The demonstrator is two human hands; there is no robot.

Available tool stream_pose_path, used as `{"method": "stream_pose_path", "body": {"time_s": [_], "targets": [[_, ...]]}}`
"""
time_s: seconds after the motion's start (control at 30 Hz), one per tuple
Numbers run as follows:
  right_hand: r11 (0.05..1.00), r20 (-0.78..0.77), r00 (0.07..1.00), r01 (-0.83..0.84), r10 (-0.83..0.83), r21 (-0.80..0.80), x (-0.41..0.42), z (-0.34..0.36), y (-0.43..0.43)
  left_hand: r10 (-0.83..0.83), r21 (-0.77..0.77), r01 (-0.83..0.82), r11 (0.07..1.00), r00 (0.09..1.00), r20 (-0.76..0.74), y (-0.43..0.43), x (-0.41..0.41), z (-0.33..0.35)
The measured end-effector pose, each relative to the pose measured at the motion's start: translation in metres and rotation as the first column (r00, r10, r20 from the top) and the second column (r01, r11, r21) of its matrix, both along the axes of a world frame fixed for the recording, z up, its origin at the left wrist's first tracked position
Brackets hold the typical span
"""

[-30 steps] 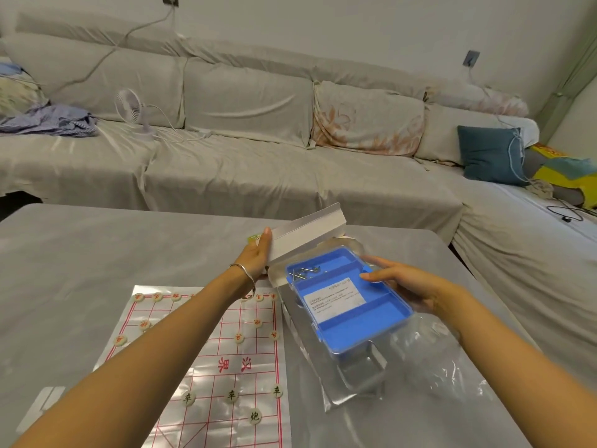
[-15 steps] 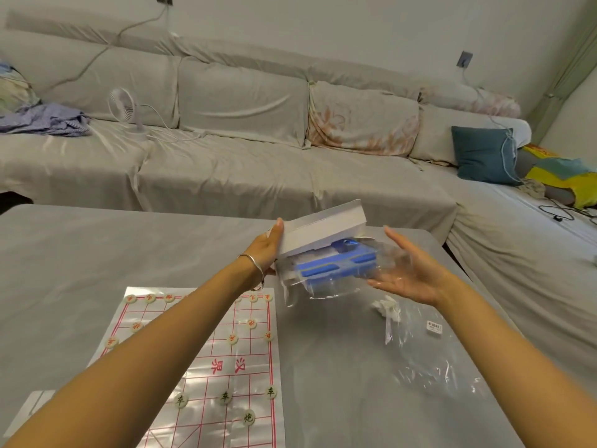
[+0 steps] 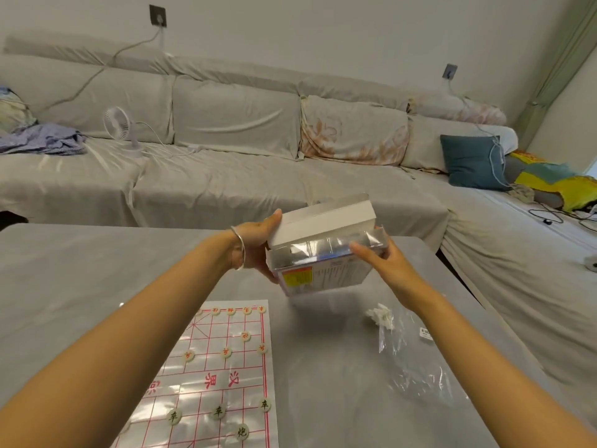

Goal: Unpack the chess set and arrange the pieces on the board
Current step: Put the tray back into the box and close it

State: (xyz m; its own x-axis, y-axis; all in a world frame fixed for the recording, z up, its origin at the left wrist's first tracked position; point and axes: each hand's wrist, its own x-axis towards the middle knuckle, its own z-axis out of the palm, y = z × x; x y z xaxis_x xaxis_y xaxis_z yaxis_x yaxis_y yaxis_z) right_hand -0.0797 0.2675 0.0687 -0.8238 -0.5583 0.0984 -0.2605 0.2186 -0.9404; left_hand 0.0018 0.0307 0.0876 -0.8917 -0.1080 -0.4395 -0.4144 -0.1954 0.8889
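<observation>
I hold the chess set box (image 3: 323,250) in the air above the table, tilted with its labelled underside toward me; its white lid stands open on top. My left hand (image 3: 258,244) grips the box's left end. My right hand (image 3: 381,260) holds its right end with fingers around the clear plastic edge. The paper chess board (image 3: 223,379) with red lines lies on the table below my left arm. Several round pale pieces (image 3: 219,411) sit on it, red-marked ones at the far side, dark-marked ones nearer me.
A crumpled clear plastic bag (image 3: 410,360) and a small white paper wad (image 3: 381,315) lie on the grey table (image 3: 80,286) to the right of the board. A covered sofa (image 3: 226,176) with a small fan (image 3: 118,124) runs behind the table.
The box has been lifted off the table and turned over, so its blue tray no longer faces me. My right hand moved from open beside the box to holding its right end.
</observation>
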Motion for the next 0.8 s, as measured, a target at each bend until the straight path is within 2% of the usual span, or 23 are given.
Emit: {"method": "stream_pose_path", "body": {"time_s": [0.13,0.27,0.4,0.47,0.6,0.7,0.8], "targets": [[0.987,-0.002,0.993,0.116,-0.117,-0.115,0.004,0.007,-0.001,-0.170,0.037,0.168,0.985,0.984,0.058,0.001,0.000,0.034],[0.952,0.167,0.968,0.219,-0.185,-0.214,0.007,-0.001,-0.003,-0.279,-0.165,0.295,0.941,0.954,0.111,0.008,-0.002,0.048],[0.936,0.319,0.929,0.268,-0.189,-0.226,0.008,-0.006,-0.009,-0.216,-0.321,0.246,0.915,0.968,0.128,0.011,-0.003,0.032],[0.926,0.387,0.897,0.312,-0.212,-0.215,0.009,-0.010,-0.011,-0.199,-0.378,0.212,0.901,0.977,0.073,0.012,-0.002,0.021],[0.903,0.426,0.871,0.364,-0.244,-0.227,0.005,-0.009,-0.013,-0.144,-0.539,0.045,0.841,0.979,-0.143,0.026,0.008,0.003],[0.901,0.417,0.876,0.362,-0.241,-0.239,0.006,-0.006,-0.015,-0.168,-0.621,-0.089,0.779,0.924,-0.343,0.037,0.017,-0.020],[0.903,0.340,0.910,0.335,-0.236,-0.270,0.008,-0.011,-0.013,-0.176,-0.598,-0.179,0.781,0.856,-0.486,0.042,0.022,-0.041]]}}
